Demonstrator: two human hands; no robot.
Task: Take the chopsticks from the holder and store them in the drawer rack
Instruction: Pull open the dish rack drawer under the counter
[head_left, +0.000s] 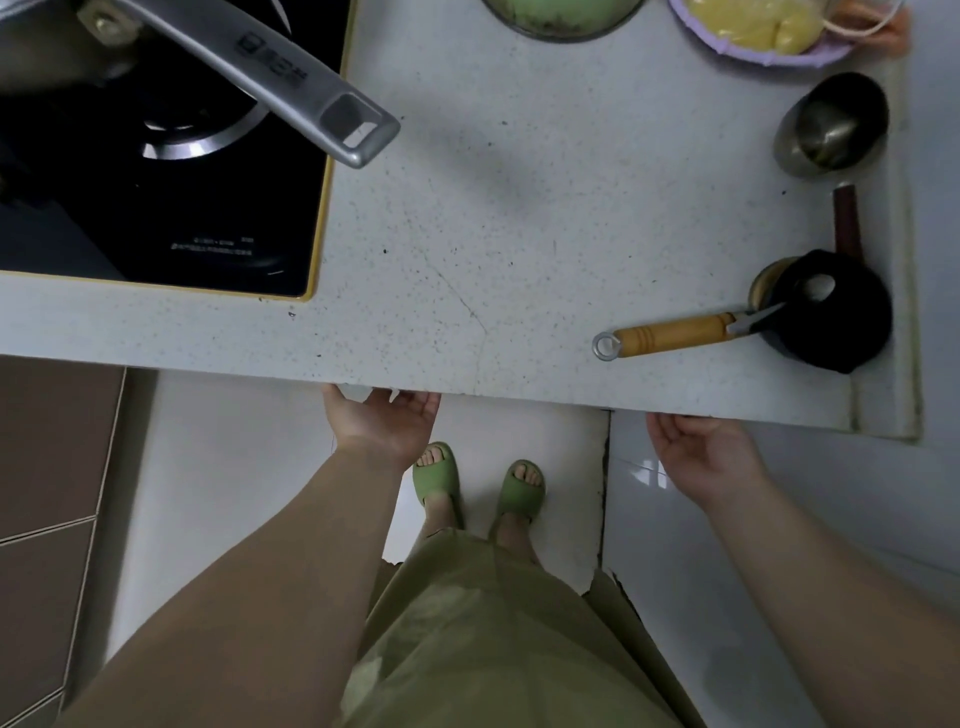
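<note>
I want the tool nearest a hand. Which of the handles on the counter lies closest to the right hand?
The yellow wooden handle with the metal ring, lying flat near the counter's front edge above the right hand. The dark red handle and the steel pan handle sit farther off.

- Stamped marking on the metal pan handle (260, 67), over the hob's right edge: a small square logo and a few characters, too blurred to make out.
- Two short lines of pale fine print on the black glass hob (171, 208), near its front edge: too small to read.
- No other lettering shows.
</note>
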